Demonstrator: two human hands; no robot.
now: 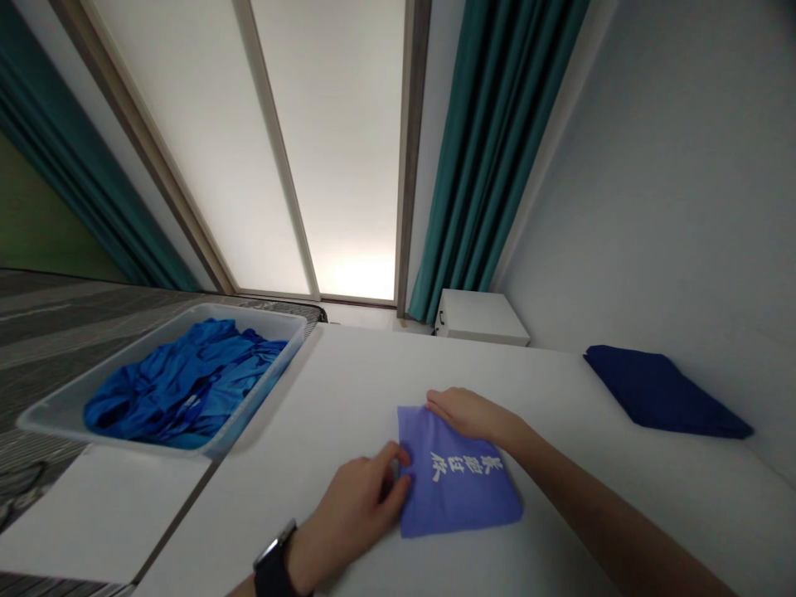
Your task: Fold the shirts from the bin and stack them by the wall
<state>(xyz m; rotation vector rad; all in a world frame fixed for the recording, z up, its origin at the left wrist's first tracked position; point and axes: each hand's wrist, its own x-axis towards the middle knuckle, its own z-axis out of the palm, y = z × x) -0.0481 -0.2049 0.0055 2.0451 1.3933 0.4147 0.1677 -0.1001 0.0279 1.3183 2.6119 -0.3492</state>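
A folded purple garment (457,506) with white printed characters lies on the white table (354,373), directly in front of me. My left hand (361,493), with a dark watch (274,555) on its wrist, is at the garment's left edge. Its thumb and index finger close on the fabric there. Across the garment's far edge rests my right hand (466,412), palm down, its fingers stretched out over the cloth. Part of that edge is hidden beneath it.
Left of the table, a translucent plastic bin (55,414) holds crumpled blue clothes (186,381). A folded navy cloth (668,394) lies on the table at the right, near the wall. Behind the table stand a white cabinet (478,315) and a teal curtain (491,166).
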